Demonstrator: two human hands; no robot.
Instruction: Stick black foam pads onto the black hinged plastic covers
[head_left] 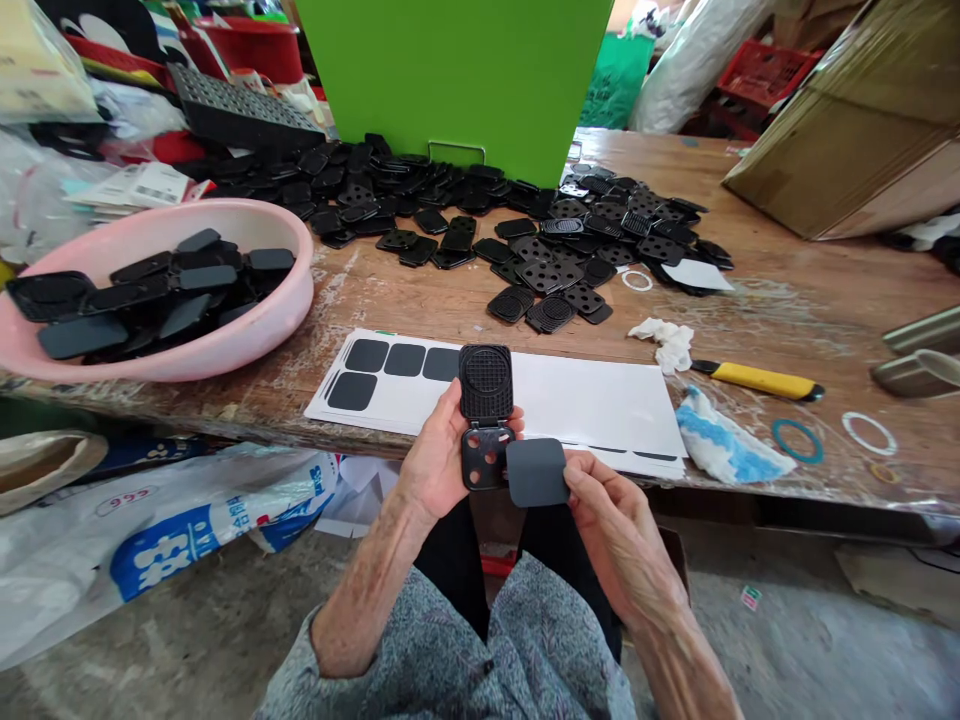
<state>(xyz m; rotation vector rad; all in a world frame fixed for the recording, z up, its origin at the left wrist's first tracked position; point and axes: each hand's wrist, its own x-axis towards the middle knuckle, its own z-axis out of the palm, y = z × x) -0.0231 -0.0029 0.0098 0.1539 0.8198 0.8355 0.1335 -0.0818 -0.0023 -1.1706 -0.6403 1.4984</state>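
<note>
A scarred wooden workbench (420,310) filled the view, backed by a green panel (457,80) and a cardboard carton (847,130). Black hinged plastic cases (450,235) lay in a loose spread across the bench, and more sat in a pink plastic basin (304,280) on the left. Near the front edge lay a white backing sheet (592,400) with at least four dark square pads (405,360) in a row and below it. To its right were a yellow utility knife (757,380), crumpled tissue (664,345) and a blue-and-white rag (724,440).

The left hand (431,450) was curled around an opened hinged case (487,420), cradling it upright, with a round grille in the upper half and holes in the lower. The right hand (615,530) pinched a single grey square pad (537,472) between thumb and fingers, just beside the lower half. Both were held over the lap, in front of the bench edge. The work in hand looked like bringing pad to case; lining up its edges seemed the next need.

A sack (150,540) on the floor bore white lettering on a blue band, too creased to read.
</note>
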